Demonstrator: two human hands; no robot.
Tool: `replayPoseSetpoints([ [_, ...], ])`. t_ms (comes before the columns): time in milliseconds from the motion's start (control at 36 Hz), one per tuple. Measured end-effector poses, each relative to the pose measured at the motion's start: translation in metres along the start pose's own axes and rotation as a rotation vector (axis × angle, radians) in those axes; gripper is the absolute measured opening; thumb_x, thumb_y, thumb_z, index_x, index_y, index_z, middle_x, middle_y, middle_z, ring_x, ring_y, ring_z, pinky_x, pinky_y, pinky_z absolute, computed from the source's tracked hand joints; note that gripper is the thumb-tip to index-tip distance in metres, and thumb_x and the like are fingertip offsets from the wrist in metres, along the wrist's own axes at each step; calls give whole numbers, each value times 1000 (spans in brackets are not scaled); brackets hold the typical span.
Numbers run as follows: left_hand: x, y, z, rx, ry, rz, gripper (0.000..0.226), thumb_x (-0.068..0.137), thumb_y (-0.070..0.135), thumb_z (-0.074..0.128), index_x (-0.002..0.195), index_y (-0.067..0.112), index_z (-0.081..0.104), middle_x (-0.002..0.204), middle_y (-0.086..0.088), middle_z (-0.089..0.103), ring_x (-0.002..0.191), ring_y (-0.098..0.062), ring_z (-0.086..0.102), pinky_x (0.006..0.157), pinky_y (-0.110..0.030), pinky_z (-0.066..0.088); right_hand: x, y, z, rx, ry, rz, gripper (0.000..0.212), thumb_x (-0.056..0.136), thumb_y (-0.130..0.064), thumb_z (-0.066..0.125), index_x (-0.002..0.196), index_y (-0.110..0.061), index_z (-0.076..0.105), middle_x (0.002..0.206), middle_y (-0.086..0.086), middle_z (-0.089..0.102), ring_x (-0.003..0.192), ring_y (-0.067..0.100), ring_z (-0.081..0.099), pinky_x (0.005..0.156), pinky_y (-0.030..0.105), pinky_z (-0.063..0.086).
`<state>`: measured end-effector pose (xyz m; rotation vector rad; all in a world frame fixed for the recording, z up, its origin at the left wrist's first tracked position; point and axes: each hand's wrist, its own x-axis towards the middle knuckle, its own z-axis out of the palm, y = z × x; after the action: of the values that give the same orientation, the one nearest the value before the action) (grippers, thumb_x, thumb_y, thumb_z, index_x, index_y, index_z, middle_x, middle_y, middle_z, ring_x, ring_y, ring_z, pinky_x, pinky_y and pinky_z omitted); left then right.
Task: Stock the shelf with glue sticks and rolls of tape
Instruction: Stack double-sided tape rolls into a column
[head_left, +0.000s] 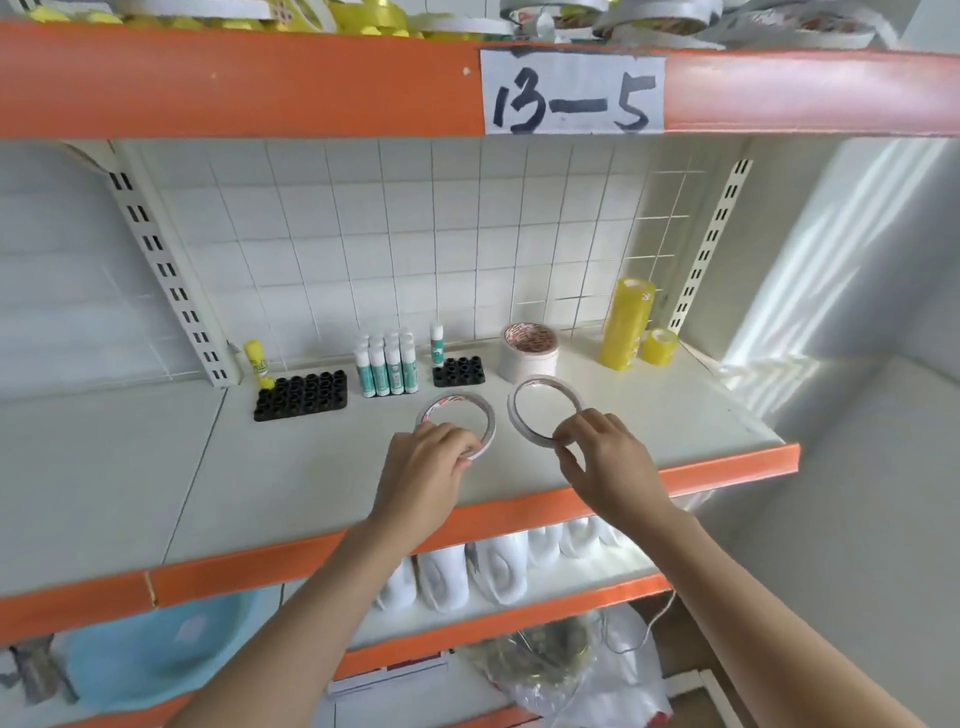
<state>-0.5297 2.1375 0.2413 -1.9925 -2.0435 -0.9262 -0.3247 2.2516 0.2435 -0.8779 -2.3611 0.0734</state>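
shelf (311, 467): white deck with an orange lip, tagged 13-5 above, and it's where we're stocking right now.
yellow tape (626, 322): tall stack at the back right with a small roll just beside it.
white tape (529, 351): fat roll near the back, just behind our two thin ones.
trays (300, 396): two black holders; the big one has a single yellow stick at its back left corner, the small one a single teal stick behind it.
glue sticks (385, 364): teal-and-white bunch standing upright between the trays.
left roll (457, 423): thin ring near the front edge. Looks light and stiff, probably a bit slick, so we'd pinch the rim.
right roll (545, 410): same kind of ring, tilted up off the deck.
left hand (423, 470): fingers curled over the near rim of the left roll.
right hand (602, 457): pinching the near rim of the right roll.
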Motion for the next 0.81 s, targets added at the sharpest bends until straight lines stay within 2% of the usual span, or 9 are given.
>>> replayPoseSetpoints([
  [111, 9, -14, 19, -10, -43, 14, 30, 64, -3, 80, 81, 19, 68, 81, 7, 69, 74, -24, 64, 58, -37, 47, 0, 5, 9, -54, -88, 95, 11, 81, -10, 69, 91, -10, 65, 91, 4, 64, 83, 31, 58, 59, 44, 52],
  [222, 15, -26, 32, -27, -56, 11, 32, 62, -4, 80, 76, 20, 65, 78, 8, 67, 72, -25, 63, 59, -31, 36, 0, 9, 14, -83, -122, 193, 11, 85, -12, 65, 96, -10, 65, 96, 5, 64, 87, 31, 58, 66, 42, 50],
  [333, 19, -33, 47, -75, -91, 7, 29, 65, -3, 78, 77, 19, 65, 80, 6, 68, 79, -27, 64, 62, -35, 41, -2, 11, 24, -106, -155, 275, 12, 86, -14, 62, 98, -13, 66, 99, 3, 65, 90, 28, 57, 69, 38, 48],
  [417, 25, -34, 56, -88, -114, 26, 29, 62, -2, 79, 75, 19, 65, 76, 4, 67, 76, -29, 65, 59, -37, 44, -2, 14, 33, -122, -173, 328, 13, 87, -16, 61, 99, -12, 66, 101, 5, 64, 92, 29, 56, 71, 36, 46],
  [528, 30, -33, 66, -50, -127, 30, 32, 56, 1, 84, 70, 21, 64, 70, 5, 66, 69, -26, 65, 55, -32, 40, 2, 22, 41, -126, -165, 385, 15, 88, -17, 59, 100, -10, 67, 102, 6, 66, 95, 30, 56, 73, 37, 46],
  [667, 40, -27, 78, -43, -137, -39, 25, 65, 0, 79, 74, 19, 65, 75, 3, 68, 76, -28, 64, 60, -35, 37, 14, 39, 45, -130, -170, 388, 16, 87, -17, 59, 100, -11, 67, 103, 5, 67, 97, 30, 56, 73, 37, 45],
  [806, 49, -11, 91, -4, -142, -16, 29, 60, 4, 85, 69, 21, 64, 66, 5, 63, 66, -26, 63, 52, -34, 40, 19, 62, 45, -104, -190, 407, 16, 88, -19, 58, 99, -14, 67, 105, 6, 65, 98, 33, 55, 77, 40, 45],
])
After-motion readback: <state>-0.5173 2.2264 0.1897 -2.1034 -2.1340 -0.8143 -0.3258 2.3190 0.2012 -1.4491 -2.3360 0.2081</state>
